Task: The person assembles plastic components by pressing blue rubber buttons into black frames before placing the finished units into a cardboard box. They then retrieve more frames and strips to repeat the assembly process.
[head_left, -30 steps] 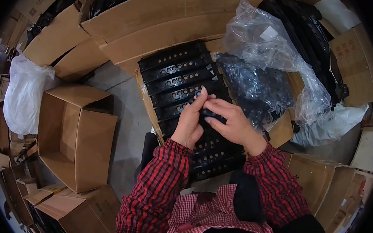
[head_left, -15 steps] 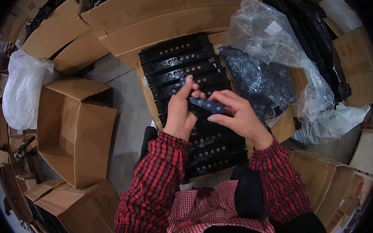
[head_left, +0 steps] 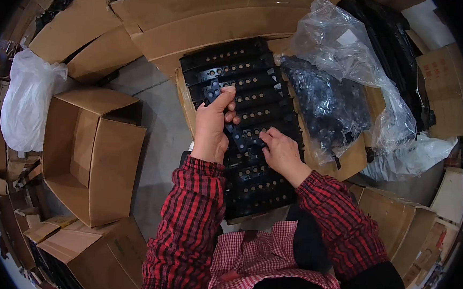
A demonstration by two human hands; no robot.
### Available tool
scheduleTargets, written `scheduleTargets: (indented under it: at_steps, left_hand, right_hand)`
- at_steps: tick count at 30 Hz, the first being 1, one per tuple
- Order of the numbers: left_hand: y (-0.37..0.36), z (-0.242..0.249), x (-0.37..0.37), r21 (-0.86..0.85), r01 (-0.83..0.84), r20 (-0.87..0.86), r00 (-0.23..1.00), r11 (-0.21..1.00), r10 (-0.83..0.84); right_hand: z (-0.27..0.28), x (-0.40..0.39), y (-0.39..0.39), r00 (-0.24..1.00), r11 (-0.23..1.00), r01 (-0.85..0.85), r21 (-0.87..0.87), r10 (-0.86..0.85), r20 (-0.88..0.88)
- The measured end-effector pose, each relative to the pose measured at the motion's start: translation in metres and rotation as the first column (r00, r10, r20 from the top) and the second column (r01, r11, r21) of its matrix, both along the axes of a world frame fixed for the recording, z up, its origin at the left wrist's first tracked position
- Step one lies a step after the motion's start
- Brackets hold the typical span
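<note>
Rows of long black plastic panels (head_left: 253, 100) with round light dots lie side by side in front of me. Over their left side, my left hand (head_left: 212, 124) is closed around dark blue-grey studded strips. One studded strip (head_left: 212, 91) sticks out past the thumb, and another strip (head_left: 237, 138) shows below the fingers, angled down over the panels. My right hand (head_left: 283, 154) is closed, its thumb and fingertips pinched together right at a lower panel row. What sits between those fingertips is too small to make out.
Right of the panels lies a clear plastic bag (head_left: 325, 108) of dark parts, with loose clear wrap (head_left: 351, 51) above it. An open cardboard box (head_left: 114, 174) stands at left beside a white plastic bag (head_left: 27, 103). Cardboard flaps (head_left: 218, 28) rise behind the panels.
My right hand has moved down and away from the left, and the strip it held now hangs below the left hand's fingers. My left hand has shifted slightly left.
</note>
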State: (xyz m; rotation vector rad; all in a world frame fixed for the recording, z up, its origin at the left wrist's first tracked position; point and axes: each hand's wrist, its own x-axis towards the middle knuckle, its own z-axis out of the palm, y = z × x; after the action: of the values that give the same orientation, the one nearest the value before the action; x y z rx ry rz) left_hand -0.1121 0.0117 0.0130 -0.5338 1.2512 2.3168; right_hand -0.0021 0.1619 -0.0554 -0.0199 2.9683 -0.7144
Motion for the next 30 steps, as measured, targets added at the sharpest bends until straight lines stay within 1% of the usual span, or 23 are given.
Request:
scheduleTargets:
  at_steps: [2,3,5,6,7,8,9,10,11,12,13,14,16,17,19,20,22,23,25,26,28,29,30]
  left_hand:
    - [-0.002,-0.001,0.001,0.007,0.018,0.004,1.000,1.000,-0.018]
    - [-0.004,-0.001,0.001,0.005,0.013,0.008,1.000,1.000,-0.013]
    - [-0.007,0.000,0.002,-0.021,0.080,-0.001,0.997,0.997,-0.080]
    - [-0.007,0.001,0.003,-0.020,0.074,-0.003,0.997,0.997,-0.074]
    - [-0.006,0.003,0.006,-0.145,0.160,0.005,0.987,0.976,-0.161]
    - [-0.006,0.005,0.007,-0.266,0.244,0.021,0.969,0.933,-0.247]
    - [-0.005,-0.003,0.009,-0.328,0.301,0.024,0.950,0.895,-0.311]
    - [-0.003,-0.001,0.011,-0.323,0.302,0.015,0.949,0.897,-0.315]
    - [0.000,0.001,0.015,-0.336,0.353,0.021,0.930,0.873,-0.367]
    - [0.003,0.003,0.018,-0.350,0.404,0.029,0.907,0.845,-0.421]
    - [0.004,0.006,0.019,-0.293,0.422,0.017,0.899,0.858,-0.437]
    - [0.006,0.008,0.019,-0.293,0.430,0.017,0.896,0.854,-0.445]
    - [0.007,0.011,0.019,-0.262,0.418,-0.035,0.897,0.870,-0.441]
    - [0.007,0.013,0.019,-0.262,0.423,-0.030,0.895,0.867,-0.445]
    - [0.007,0.019,0.017,-0.118,0.440,0.004,0.897,0.890,-0.442]
    - [0.008,0.021,0.017,-0.119,0.436,0.008,0.899,0.892,-0.438]
    - [0.009,0.023,0.015,-0.020,0.467,0.052,0.883,0.884,-0.466]
    - [0.008,0.022,0.015,-0.022,0.466,0.067,0.883,0.884,-0.464]
    - [0.009,0.021,0.011,0.016,0.526,0.072,0.848,0.850,-0.526]
    - [0.009,0.020,0.010,0.016,0.527,0.075,0.847,0.850,-0.527]
    - [0.009,0.020,0.008,-0.011,0.587,0.107,0.805,0.809,-0.583]
    - [0.009,0.020,0.007,-0.011,0.589,0.107,0.804,0.808,-0.585]
    - [0.010,0.020,0.007,-0.030,0.581,0.111,0.811,0.814,-0.575]
  right_hand:
    - [-0.004,0.000,0.003,0.998,0.999,-0.032,0.026,0.034,-0.056]
    - [-0.002,-0.002,0.005,0.998,0.999,-0.037,0.025,0.038,-0.052]
    - [0.008,-0.009,0.014,0.997,0.985,0.068,-0.155,-0.075,-0.035]
    - [0.018,-0.014,0.018,0.988,0.952,0.132,-0.275,-0.148,-0.035]
    - [0.025,-0.018,0.021,0.989,0.953,0.126,-0.274,-0.142,-0.038]
    - [0.032,-0.021,0.025,0.963,0.734,0.270,-0.623,-0.210,0.170]
    - [0.041,-0.024,0.029,0.907,0.379,0.421,-0.824,-0.183,0.379]
    - [0.059,-0.024,0.026,0.900,0.250,0.434,-0.866,-0.164,0.404]
    - [0.070,-0.024,0.024,0.901,0.253,0.432,-0.866,-0.173,0.399]
    - [0.078,-0.023,0.022,0.894,0.165,0.445,-0.880,-0.145,0.424]
    - [0.081,-0.022,0.022,0.887,0.072,0.457,-0.886,-0.114,0.448]
    - [0.080,-0.021,0.024,0.886,0.068,0.458,-0.886,-0.121,0.448]
    - [0.074,-0.020,0.027,0.915,0.172,0.403,-0.899,-0.078,0.396]
    - [0.074,-0.019,0.027,0.913,0.169,0.408,-0.897,-0.081,0.400]
    - [0.076,-0.019,0.027,0.921,0.207,0.384,-0.900,-0.024,0.388]
    - [0.079,-0.020,0.027,0.920,0.207,0.386,-0.899,-0.019,0.391]
    - [0.083,-0.020,0.026,0.894,0.154,0.435,-0.887,0.047,0.446]
    - [0.082,-0.019,0.026,0.888,0.147,0.446,-0.883,0.052,0.458]
    - [0.078,-0.022,0.029,0.863,0.114,0.483,-0.868,0.101,0.494]
    - [0.077,-0.023,0.031,0.862,0.112,0.487,-0.866,0.100,0.497]
    - [0.073,-0.025,0.034,0.840,0.076,0.512,-0.856,0.164,0.517]
    - [0.071,-0.026,0.037,0.841,0.074,0.512,-0.856,0.162,0.517]
    - [0.068,-0.027,0.039,0.831,0.109,0.506,-0.856,0.203,0.518]
